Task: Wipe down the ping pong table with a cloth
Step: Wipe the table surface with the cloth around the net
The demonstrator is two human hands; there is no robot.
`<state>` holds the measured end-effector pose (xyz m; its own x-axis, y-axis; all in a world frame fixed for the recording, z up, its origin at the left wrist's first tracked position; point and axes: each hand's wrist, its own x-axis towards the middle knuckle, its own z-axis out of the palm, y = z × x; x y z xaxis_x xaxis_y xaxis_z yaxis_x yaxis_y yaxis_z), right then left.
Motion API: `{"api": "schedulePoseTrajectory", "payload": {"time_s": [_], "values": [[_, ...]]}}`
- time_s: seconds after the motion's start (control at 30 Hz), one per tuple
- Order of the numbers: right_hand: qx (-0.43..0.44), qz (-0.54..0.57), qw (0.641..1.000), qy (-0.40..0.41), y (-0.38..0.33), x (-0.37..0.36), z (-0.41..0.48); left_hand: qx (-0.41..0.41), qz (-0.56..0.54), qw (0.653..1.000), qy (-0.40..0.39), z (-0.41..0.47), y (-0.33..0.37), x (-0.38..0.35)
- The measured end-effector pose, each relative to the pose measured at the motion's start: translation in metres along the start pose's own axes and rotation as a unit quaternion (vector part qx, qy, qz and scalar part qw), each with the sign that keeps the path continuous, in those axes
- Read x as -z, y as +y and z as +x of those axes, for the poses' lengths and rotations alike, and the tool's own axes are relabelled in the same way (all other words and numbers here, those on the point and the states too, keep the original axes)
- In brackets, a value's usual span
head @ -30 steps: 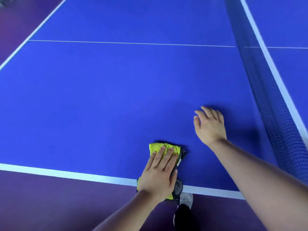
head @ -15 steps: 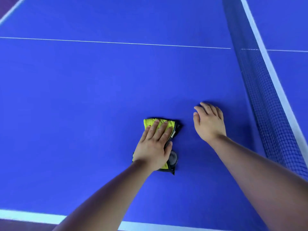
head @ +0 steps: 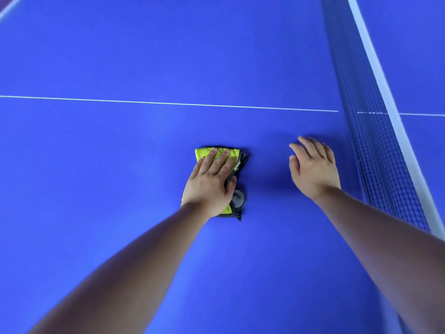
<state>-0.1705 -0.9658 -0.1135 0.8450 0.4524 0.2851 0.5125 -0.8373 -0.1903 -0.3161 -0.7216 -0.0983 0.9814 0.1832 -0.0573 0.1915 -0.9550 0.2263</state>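
The left hand point(head: 209, 186) lies flat, fingers straight and close together, pressing down on a folded yellow-green microfibre cloth with a dark grey backing point(head: 204, 153) — weight on top, nothing curled round it. The cloth sits just below the centre of the frame on the flat blue ping-pong bench point(head: 108, 177), well short of the thin white centre line point(head: 168, 103) that crosses the upper half. Folded to a pad that the hand mostly covers, it lets the whole palm bear down evenly. A grey flap sticks out at the pad's right edge, beside the thumb, and is not pinned.

The right hand point(head: 313, 169), right of centre, holds nothing: fingers loosely spread, tips on or just over the bench. Whether the palm touches I cannot tell. Judged purpose — a prop for a body leaning far over the surface, since both forearms reach in long from the lower edge. It sits between the cloth and the dark mesh net with its white top band point(head: 375, 150), near the net but apart from it.

Step in hand: a wiping stroke on the half left of the net. No streaks or dirt show, so progress cannot be read. Risk: the loose flap may bunch if the stroke reverses, and a stroke to the right would meet the propping hand.
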Motion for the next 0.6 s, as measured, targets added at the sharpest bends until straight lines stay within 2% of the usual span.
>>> {"api": "schedulePoseTrajectory", "payload": {"time_s": [0.33,0.6], "values": [[-0.004,0.038,0.999,-0.014,0.016,-0.016,0.028,-0.013,0.007,0.996,0.088,0.15,-0.02,0.001],[0.003,0.023,1.0,-0.006,0.015,-0.016,0.03,-0.028,0.014,0.996,0.087,0.172,-0.022,0.001]]}}
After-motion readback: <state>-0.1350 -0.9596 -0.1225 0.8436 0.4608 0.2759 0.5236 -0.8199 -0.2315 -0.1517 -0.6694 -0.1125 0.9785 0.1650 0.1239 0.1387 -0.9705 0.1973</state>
